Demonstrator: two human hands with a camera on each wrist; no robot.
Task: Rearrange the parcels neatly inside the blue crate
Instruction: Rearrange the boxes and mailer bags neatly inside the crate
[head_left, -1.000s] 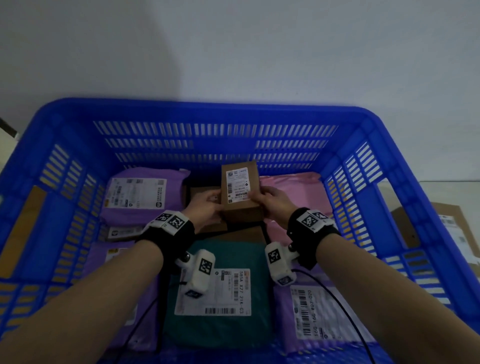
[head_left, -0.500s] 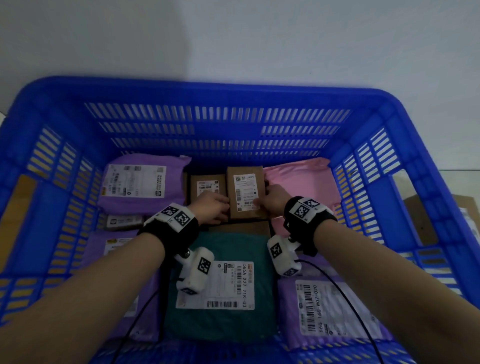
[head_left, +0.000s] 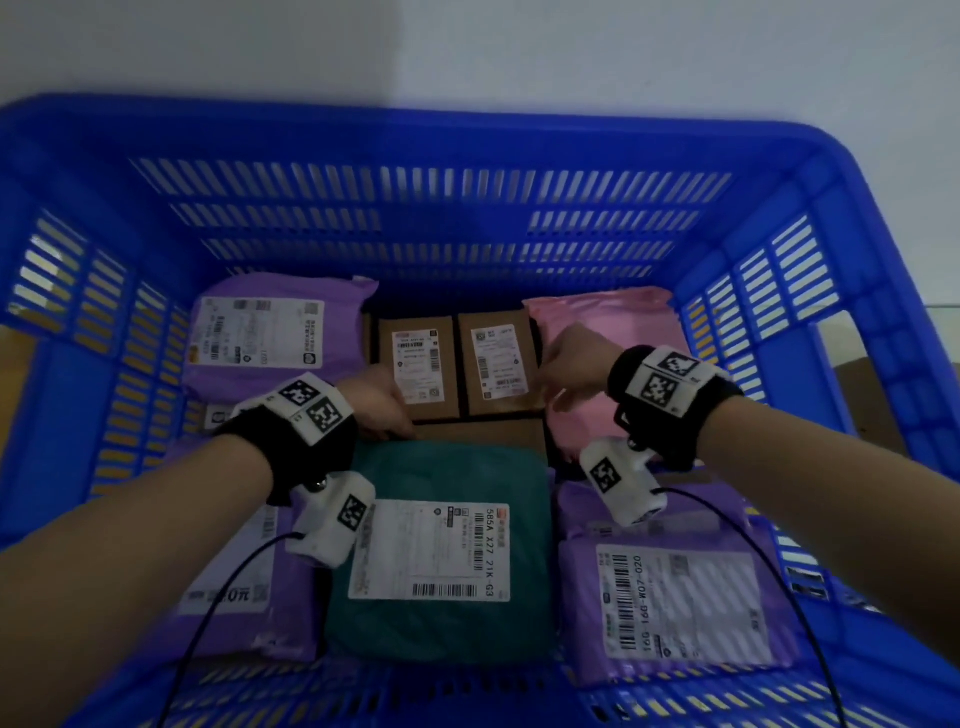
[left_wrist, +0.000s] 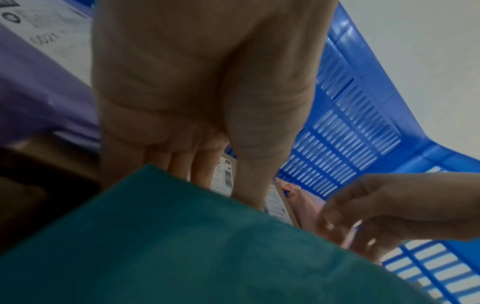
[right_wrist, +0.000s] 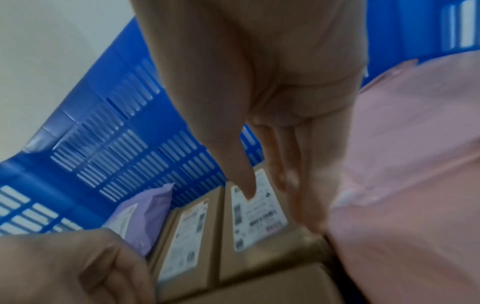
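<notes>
The small brown box (head_left: 497, 364) that I held upright a second ago now lies flat, label up, at the back of the blue crate (head_left: 467, 156), just beside its twin box (head_left: 418, 370) and against the pink mailer (head_left: 613, 317). My right hand (head_left: 569, 366) has let go, its fingers loose and holding nothing. My left hand (head_left: 376, 402) appears empty too, though blur obscures it. Judgement: this placement is complete; the back row reads tidy.

Left hand (head_left: 382, 402) fingertips hidden behind teal parcel (left_wrist: 182, 236)
</notes>
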